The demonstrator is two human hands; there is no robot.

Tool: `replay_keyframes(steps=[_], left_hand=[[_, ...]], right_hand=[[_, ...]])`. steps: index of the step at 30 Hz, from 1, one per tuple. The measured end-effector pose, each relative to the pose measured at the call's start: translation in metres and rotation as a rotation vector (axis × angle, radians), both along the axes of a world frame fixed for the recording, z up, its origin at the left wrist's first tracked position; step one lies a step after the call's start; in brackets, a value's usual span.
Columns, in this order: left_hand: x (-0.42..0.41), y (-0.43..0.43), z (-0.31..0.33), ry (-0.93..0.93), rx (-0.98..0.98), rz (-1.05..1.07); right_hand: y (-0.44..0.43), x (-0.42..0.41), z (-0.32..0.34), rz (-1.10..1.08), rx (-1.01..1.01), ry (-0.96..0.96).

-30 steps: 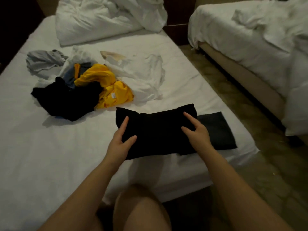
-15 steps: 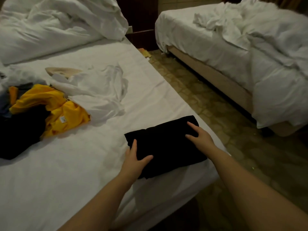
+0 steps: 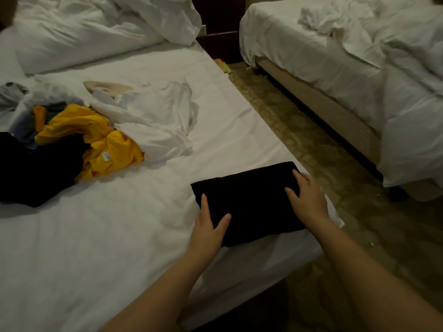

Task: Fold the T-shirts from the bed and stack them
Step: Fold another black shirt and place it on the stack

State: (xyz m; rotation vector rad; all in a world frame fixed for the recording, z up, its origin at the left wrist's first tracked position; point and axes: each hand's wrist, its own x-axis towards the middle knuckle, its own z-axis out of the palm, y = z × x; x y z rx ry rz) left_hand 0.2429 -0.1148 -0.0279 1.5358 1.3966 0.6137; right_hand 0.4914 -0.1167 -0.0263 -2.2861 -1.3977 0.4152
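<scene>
A person's left hand [image 3: 211, 226] and right hand [image 3: 309, 197], both open and flat, now press a folded black shirt [image 3: 249, 202] moved onto the stack at the bed's [image 3: 119, 236] corner, leaving the tangled pile [image 3: 72, 140] unfolded.

Dim room: a second bed [image 3: 347, 75] with rumpled white linen stands across a patterned floor [image 3: 311, 149].

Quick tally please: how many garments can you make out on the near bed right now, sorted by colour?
Black: 2, the folded black shirt under both hands and the crumpled black garment
Yellow: 1, the yellow shirt
White: 1, the white shirt
Grey: 1, the grey garment, partly out of view
Total: 5 clearly visible; the pile may hide more.
</scene>
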Motion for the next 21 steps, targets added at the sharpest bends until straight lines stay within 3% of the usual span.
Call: replay_keyframes(steps=[5, 11, 21], left_hand=[[-0.026, -0.005, 0.027, 0.041, 0.144, 0.062], [-0.108, 0.0, 0.058, 0.205, 0.338, 0.168], [-0.285, 0.045, 0.03, 0.441, 0.207, 0.425]], right_hand=[[0.004, -0.054, 0.033, 0.157, 0.064, -0.244], [0.031, -0.155, 0.057, 0.387, 0.095, -0.307], [0.096, -0.34, 0.035, 0.662, 0.122, -0.251]])
